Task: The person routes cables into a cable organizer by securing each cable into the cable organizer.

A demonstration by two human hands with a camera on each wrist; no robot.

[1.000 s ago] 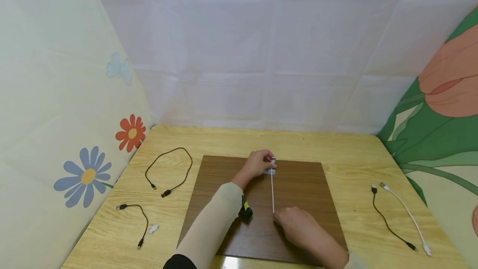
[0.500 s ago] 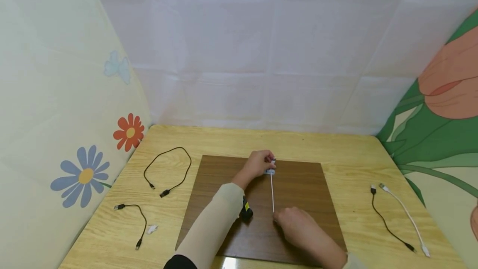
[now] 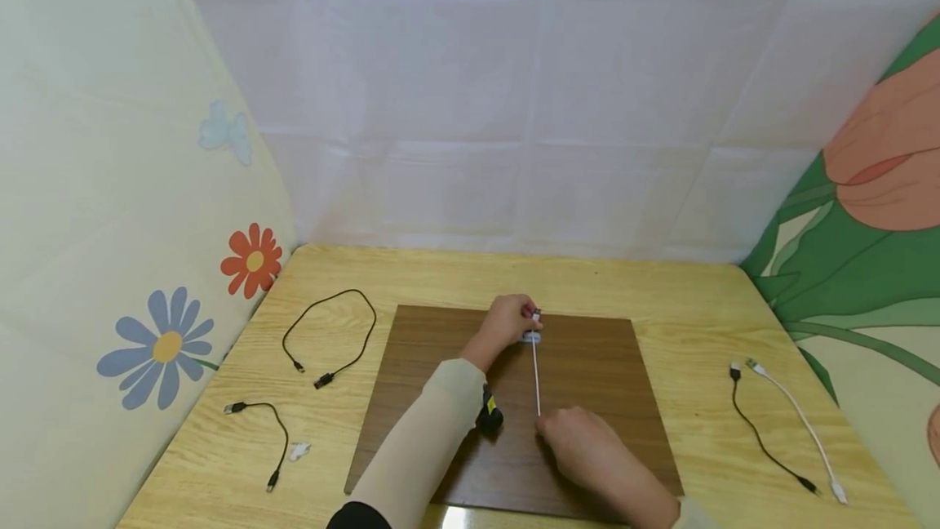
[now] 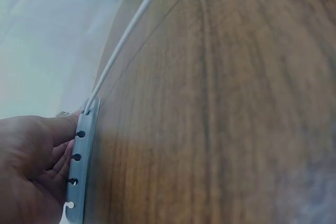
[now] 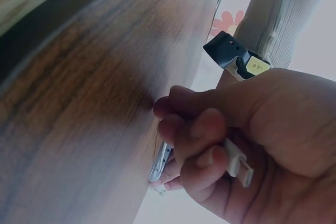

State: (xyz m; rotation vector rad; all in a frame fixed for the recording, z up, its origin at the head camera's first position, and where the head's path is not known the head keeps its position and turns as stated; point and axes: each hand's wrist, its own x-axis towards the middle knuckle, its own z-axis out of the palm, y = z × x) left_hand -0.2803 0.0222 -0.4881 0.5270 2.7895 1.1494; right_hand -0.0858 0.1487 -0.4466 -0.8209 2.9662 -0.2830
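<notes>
A white USB cable point(image 3: 536, 374) runs taut down a dark brown board point(image 3: 609, 390). At the board's far edge my left hand point(image 3: 507, 321) pinches the cable near its USB-A plug point(image 3: 537, 315). Beside those fingers lies a grey slotted cable holder point(image 4: 82, 166); the cable passes through its end slot, and its other visible slots hold nothing. My right hand point(image 3: 580, 439) grips the cable's near end, fingers curled. Its USB-C plug point(image 5: 242, 170) sticks out between fingers and palm in the right wrist view. The left fingertips are partly hidden behind the holder in the left wrist view.
On the wooden table's left lie a long black cable point(image 3: 376, 321), a short black cable point(image 3: 285, 431) and a small white piece point(image 3: 299, 451). To the right are another black cable point(image 3: 760, 441) and a white cable point(image 3: 802, 419). Cloth hangs around the back and sides.
The left forearm has shifted slightly to the right. Both hands keep their hold on the white cable, which stays stretched between them; the head view has moved a little.
</notes>
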